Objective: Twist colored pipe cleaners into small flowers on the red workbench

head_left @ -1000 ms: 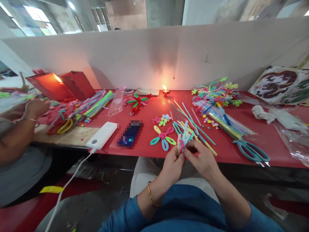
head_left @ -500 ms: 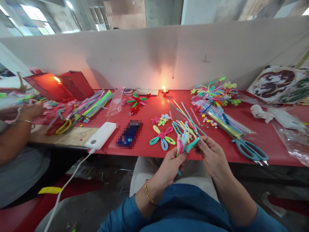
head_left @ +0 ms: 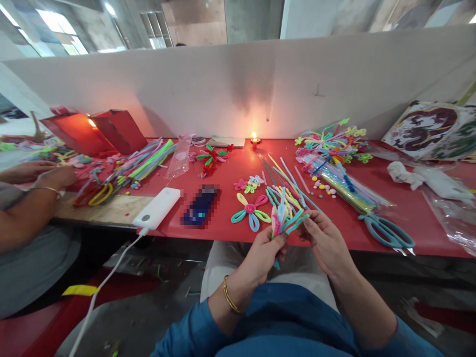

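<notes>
Over front edge of red-covered table (head_left: 238,168): left hand (head_left: 262,255) clamped on bundle of fuzzy pipe-cleaner loops (head_left: 278,220), pink and pale blue; right hand (head_left: 329,243) fingertips pinched on turquoise loop (head_left: 295,222) sticking out sideways. Soft five-petal chenille flower (head_left: 251,209) lies flat nearby. Covering smooth. Lit candle (head_left: 254,143) near white partition (head_left: 197,94); raw concrete wall (head_left: 253,20) beyond.

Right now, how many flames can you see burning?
2. The left flame burns beside red panels; the middle flame tops a red candle near the white partition. Others could be hidden behind the panels.
</notes>
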`<state>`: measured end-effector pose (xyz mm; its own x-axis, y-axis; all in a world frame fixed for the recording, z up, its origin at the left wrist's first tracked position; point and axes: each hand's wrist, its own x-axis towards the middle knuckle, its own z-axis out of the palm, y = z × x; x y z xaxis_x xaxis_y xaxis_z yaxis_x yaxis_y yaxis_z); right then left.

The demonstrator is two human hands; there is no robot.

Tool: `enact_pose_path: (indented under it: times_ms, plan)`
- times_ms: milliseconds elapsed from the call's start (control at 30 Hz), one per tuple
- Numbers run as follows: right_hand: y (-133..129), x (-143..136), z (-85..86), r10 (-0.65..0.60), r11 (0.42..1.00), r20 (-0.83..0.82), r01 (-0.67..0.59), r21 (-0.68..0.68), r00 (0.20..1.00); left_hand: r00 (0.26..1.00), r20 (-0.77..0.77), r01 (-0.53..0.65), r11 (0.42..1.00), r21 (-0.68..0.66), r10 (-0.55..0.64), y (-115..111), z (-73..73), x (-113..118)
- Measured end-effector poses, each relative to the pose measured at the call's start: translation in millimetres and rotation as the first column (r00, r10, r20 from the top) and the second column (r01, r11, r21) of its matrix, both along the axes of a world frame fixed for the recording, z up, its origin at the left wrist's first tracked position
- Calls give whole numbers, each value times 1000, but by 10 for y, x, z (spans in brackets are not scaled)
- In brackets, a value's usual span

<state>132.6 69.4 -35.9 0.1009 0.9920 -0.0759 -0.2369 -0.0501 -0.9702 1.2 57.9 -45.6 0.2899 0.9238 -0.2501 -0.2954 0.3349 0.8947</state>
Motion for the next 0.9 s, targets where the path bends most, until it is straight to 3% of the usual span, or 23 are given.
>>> enact_pose_path:
  times_ms: [100, 267, 333, 433, 500, 633, 767, 900]
  plan:
    - [-19, -23, -69, 106, 994, 88, -108, 23, 991, 999, -41, -30, 998, 61, 32, 5, 0, 26]
    - [4, 10, -143, 261, 958, 301, -285, 36, 917, 997, -56, 61, 997, 46, -58, -9, 11, 28]
    - [6, 36, -118, 201, 964, 435, -256, 69, 878, 991, -129, 56, 997, 62, -47, -6, 3, 15]
    - [-41, 41, -39, -68, 971, 598, -85, 224, 799, 960, -276, -12, 990, 140, 51, 5, -33, 2]
    - [-80, 15, 5, -170, 947, 664, -65, 314, 728, 941, -319, -35, 972, 230, 110, 5, -71, 6]
    - [-79, -61, 28, -78, 961, 742, -149, 235, 666, 931, -337, -7, 934, 358, 137, -19, -145, 33]
    - [-28, -73, 17, -64, 967, 705, -132, 219, 707, 949, -299, 6, 944, 330, 99, -28, -140, 32]
    - [-16, -34, -10, -33, 979, 510, -75, 189, 860, 980, -193, -8, 969, 248, 57, -19, -70, 10]
